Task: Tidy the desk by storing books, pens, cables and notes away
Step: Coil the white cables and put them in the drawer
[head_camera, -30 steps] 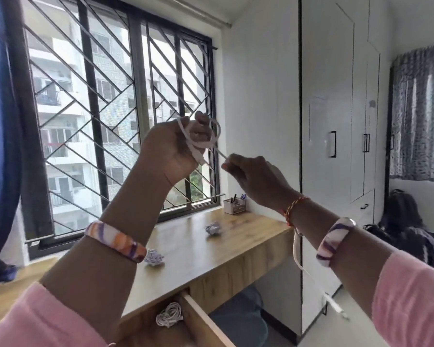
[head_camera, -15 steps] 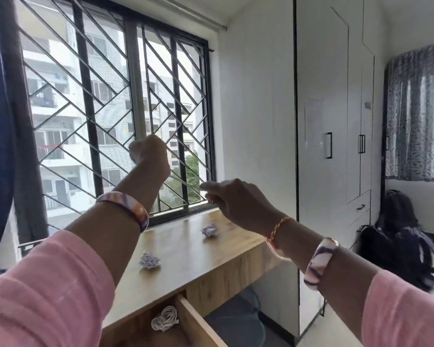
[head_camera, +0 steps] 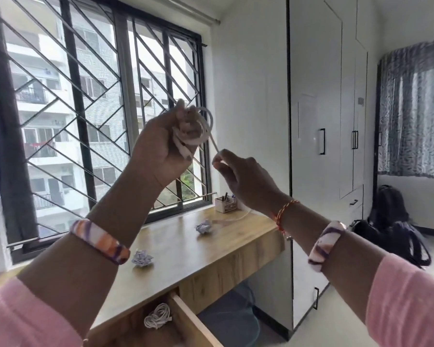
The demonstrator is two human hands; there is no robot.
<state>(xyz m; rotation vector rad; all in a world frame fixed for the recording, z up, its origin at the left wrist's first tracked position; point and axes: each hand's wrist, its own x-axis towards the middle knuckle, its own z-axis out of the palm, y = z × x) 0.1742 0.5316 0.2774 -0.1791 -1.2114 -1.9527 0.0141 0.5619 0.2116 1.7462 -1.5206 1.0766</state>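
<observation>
My left hand (head_camera: 161,146) is raised in front of the window and grips a white cable (head_camera: 206,126) wound in loops around its fingers. My right hand (head_camera: 243,176) pinches the free strand of that cable just below the loops; the rest of the strand trails down behind my wrist toward the wooden desk (head_camera: 186,249). Two crumpled paper notes lie on the desk, one near the front (head_camera: 142,257) and one farther back (head_camera: 204,226). A coiled white cable (head_camera: 158,319) lies in the open drawer (head_camera: 186,314) under the desk.
A small pen holder (head_camera: 225,204) stands at the desk's far end by the window. White wardrobes (head_camera: 323,146) line the right wall. A dark backpack (head_camera: 391,221) sits on the floor by the curtain. A blue bin (head_camera: 231,319) is under the desk.
Both hands dropped half a second ago and are raised again now. More cable loops sit around my left fingers than one second ago, and the dangling end no longer hangs below my right wrist.
</observation>
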